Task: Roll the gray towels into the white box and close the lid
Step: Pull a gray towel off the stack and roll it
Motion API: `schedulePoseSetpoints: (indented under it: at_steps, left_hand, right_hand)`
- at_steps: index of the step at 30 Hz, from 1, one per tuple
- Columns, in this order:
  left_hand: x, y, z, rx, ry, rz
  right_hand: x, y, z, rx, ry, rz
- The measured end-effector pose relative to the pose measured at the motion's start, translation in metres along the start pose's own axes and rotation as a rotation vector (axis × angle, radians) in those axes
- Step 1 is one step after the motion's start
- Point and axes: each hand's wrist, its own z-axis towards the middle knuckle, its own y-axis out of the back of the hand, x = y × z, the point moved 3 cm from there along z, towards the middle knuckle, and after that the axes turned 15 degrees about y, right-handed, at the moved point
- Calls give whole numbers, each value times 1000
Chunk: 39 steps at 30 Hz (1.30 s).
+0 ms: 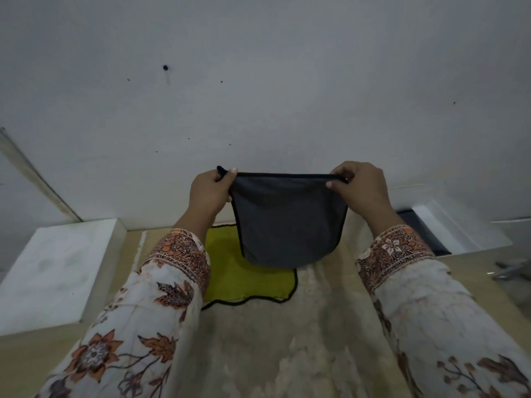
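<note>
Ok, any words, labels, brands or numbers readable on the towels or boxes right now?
None readable.
Gray towel, held up by left hand and right hand: plain, no tag visible.
Yellow-green towel on the table: no print.
White box at left: blank top.
Box at right: nothing legible.

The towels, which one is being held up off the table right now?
The gray towel, pinched at its top corners by the left hand and right hand. The yellow-green towel lies flat on the table.
</note>
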Motion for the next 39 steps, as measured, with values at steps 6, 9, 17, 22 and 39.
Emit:
schedulePoseSetpoints:
  at_steps: [6,9,17,22,39]
  left_hand:
    - [-8,0,-8,-19,-162,-91]
    - [20,2,-8,109,-99,-95]
    - [123,-19,-41,615,326,653]
    - [161,-20,-54,823,521,782]
    - [168,-51,-23,731,318,619]
  right_hand:
    - [-5,16,-3,-118,96,118]
    - [-19,11,-18,91,66,212]
    - [-61,-52,-107,1043,-216,17]
    - [-77,-74,-146,1307,-277,-94]
    - [-80,-126,-184,1139,-190,56]
